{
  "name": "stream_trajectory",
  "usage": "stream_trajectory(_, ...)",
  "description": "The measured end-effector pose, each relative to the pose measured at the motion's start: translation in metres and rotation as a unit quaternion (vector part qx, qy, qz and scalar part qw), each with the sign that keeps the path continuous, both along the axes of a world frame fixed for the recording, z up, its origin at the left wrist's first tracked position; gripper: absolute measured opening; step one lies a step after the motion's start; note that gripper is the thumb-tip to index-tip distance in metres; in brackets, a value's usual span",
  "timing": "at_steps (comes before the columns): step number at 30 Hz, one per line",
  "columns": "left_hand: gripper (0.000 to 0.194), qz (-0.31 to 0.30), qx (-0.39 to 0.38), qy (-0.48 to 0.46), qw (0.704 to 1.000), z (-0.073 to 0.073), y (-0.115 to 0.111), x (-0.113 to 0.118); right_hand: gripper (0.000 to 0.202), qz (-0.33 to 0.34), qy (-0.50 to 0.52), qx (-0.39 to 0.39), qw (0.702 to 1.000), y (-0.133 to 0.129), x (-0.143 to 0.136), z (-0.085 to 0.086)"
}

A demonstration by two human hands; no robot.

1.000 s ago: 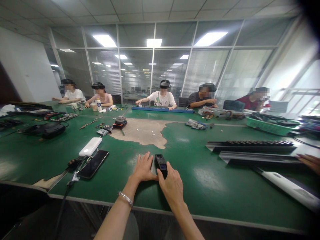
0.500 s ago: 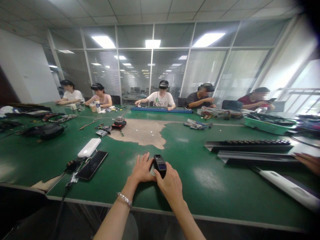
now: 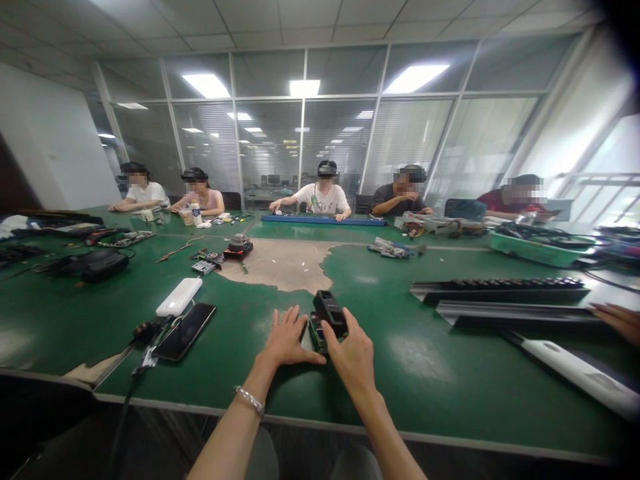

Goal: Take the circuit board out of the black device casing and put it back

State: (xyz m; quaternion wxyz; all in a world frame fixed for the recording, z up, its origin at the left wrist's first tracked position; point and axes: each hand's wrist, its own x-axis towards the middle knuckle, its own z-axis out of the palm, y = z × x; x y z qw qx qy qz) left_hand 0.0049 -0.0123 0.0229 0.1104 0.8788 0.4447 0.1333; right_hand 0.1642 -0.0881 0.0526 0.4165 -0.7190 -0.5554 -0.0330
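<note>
Between thumb and fingers, my right hand [image 3: 355, 350] holds a black plastic cover [image 3: 329, 311] with small slots, tilted and raised on the right side. Below and to the left of it shows a green circuit board [image 3: 317, 339] with a small dark screen; part of it is hidden by the cover and my right thumb. My left hand [image 3: 286, 341] rests on the table just left of the board, fingers spread and thumb stretched along its near end. Whether the left fingers touch the board, I cannot tell.
A black phone [image 3: 186, 331] and a white power bank [image 3: 179, 297] with cables lie to the left. Black metal channels [image 3: 520, 315] and a white long casing [image 3: 575, 367] lie right, near another person's hand [image 3: 617, 321]. Several people sit across the green table [image 3: 390, 400].
My right hand has lifted the black cover up and to the right, uncovering the green circuit board. My left hand has stayed in place, its thumb now stretched out.
</note>
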Motion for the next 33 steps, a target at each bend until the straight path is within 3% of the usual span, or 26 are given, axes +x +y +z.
stream_trajectory(4,0.112,-0.006,0.007,-0.003,1.000,0.002,-0.002,0.000,0.064,-0.035,0.002,0.024,0.999,-0.001,0.027,-0.006)
stream_trajectory(11,0.109,-0.009,0.000,-0.010,1.000,0.003,-0.002,-0.001,0.064,-0.074,-0.032,-0.023,0.996,-0.006,0.065,-0.042)
stream_trajectory(22,0.103,-0.008,-0.011,-0.014,1.000,0.007,-0.004,-0.001,0.064,-0.084,-0.059,-0.043,0.994,-0.004,0.069,-0.060)
stream_trajectory(33,0.106,-0.013,0.003,-0.005,1.000,0.003,-0.003,-0.001,0.078,-0.067,-0.088,0.040,0.993,-0.006,0.069,-0.065)
